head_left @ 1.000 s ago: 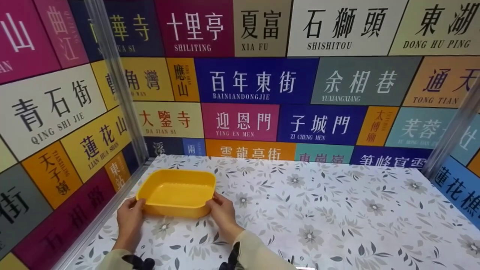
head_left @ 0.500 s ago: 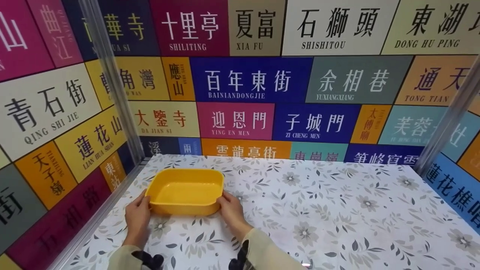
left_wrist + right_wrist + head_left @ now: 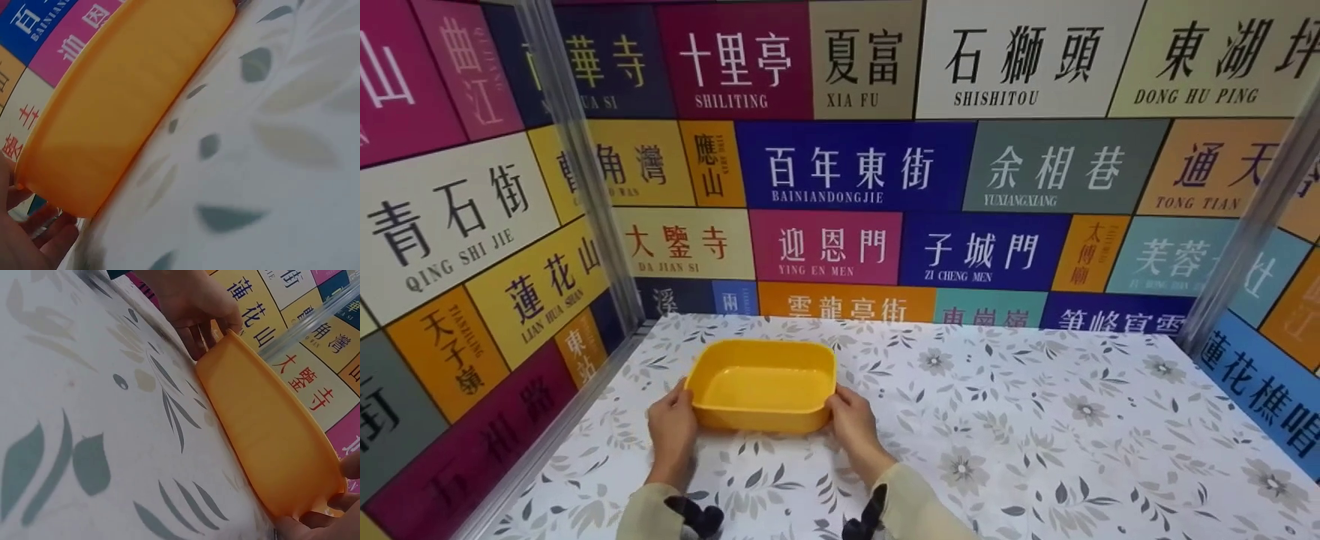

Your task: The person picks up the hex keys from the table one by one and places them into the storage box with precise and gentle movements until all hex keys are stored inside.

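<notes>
Yellow tub (image 3: 761, 421): left hand (image 3: 672, 421) and right hand (image 3: 855, 426), curled and angled inward, pinch opposite ends.

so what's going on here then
A person in pale sleeves is holding a yellow tray by its two ends, the left grip at one and the right grip at the other. The tray is upright, open side up, with nothing visible inside. It's over a floral cloth; whether it's resting there or slightly lifted is hard to tell.
</notes>
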Demonstrator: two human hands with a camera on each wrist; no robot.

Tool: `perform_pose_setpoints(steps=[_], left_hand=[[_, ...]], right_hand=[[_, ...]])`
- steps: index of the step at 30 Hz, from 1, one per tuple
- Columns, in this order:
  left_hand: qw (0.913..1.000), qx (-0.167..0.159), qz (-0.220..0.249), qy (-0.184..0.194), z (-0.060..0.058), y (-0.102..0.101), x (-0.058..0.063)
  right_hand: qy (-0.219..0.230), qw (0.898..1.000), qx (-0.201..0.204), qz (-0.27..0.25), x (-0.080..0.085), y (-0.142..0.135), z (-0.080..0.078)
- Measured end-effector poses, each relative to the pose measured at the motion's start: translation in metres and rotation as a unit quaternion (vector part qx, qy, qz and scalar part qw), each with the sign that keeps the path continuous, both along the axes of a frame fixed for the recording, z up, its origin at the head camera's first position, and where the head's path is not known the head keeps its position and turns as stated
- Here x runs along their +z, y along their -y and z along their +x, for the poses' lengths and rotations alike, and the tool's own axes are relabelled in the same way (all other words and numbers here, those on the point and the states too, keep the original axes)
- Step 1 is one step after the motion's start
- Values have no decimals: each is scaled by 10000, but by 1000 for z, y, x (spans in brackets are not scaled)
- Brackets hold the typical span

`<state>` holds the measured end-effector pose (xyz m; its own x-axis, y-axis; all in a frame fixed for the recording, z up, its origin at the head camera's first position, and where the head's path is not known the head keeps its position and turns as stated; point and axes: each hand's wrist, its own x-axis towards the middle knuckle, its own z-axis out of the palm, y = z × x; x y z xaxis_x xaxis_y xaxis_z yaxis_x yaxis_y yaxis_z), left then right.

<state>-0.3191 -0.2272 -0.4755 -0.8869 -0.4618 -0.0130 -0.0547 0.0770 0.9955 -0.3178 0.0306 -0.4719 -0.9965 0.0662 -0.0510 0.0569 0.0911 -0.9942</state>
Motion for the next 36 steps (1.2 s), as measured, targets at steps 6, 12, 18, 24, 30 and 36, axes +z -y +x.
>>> perform_pose_setpoints(steps=[6, 12, 18, 24, 30, 36], left_hand=[[9997, -137, 61, -200, -4, -21, -3], [9996, -254, 76, -127, -9, -46, -6], [9986, -429, -62, -310, -9, -70, -8], [9961, -749, -368, -268, -8, -99, -13], [9929, -815, -829, -259, -12, -129, -17], [9875, -1020, -1178, -225, -11, -151, -25]], right_hand=[[-49, 9999, -106, 53, 0, -24, 0], [-15, 9997, -115, -205, 0, -52, 1], [42, 9999, -34, -130, 0, -80, 2], [136, 9995, -44, -290, -6, -115, 5], [176, 9997, -81, -177, -7, -152, 6], [211, 9988, -328, -287, -13, -180, 10]])
